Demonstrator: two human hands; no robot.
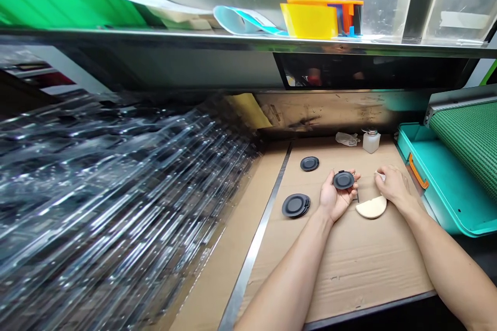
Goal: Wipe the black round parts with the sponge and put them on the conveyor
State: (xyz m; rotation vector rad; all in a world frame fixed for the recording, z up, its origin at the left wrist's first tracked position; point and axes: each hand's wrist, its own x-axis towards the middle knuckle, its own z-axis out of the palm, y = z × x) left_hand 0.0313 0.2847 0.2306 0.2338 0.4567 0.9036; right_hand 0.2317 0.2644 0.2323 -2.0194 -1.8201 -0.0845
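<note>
Cardboard-covered bench (361, 264) under a metal shelf (174, 36), with a black round case (344, 180) in the left hand (334, 195)

The shelf runs across the back of the workspace, carrying a yellow container (309, 20) and a curled blue-and-white sheet (248, 19). A blurred heap of clear plastic trays (128, 207) fills the left side. At the right, a green mesh belt (471, 132) slopes above a teal bin (462, 196) with an orange clip (418, 171).

The left hand is palm up, grasping the black round case, which rests on its fingers clear of the cardboard; the small tab on the rim points away from the person. The right hand (392, 183) is bent downward, its fingers closed on a small whitish piece (381, 176), mostly hidden. Just below it lies a cream half-round pad (371, 208); whether the 2 touch, I cannot tell.

Left of the hands, a black disc (309, 164) lies farther back and a low black stack (295, 206) nearer. Toward the rear wall, a small white bottle (371, 141) stands upright beside crumpled clear plastic (347, 139).
</note>
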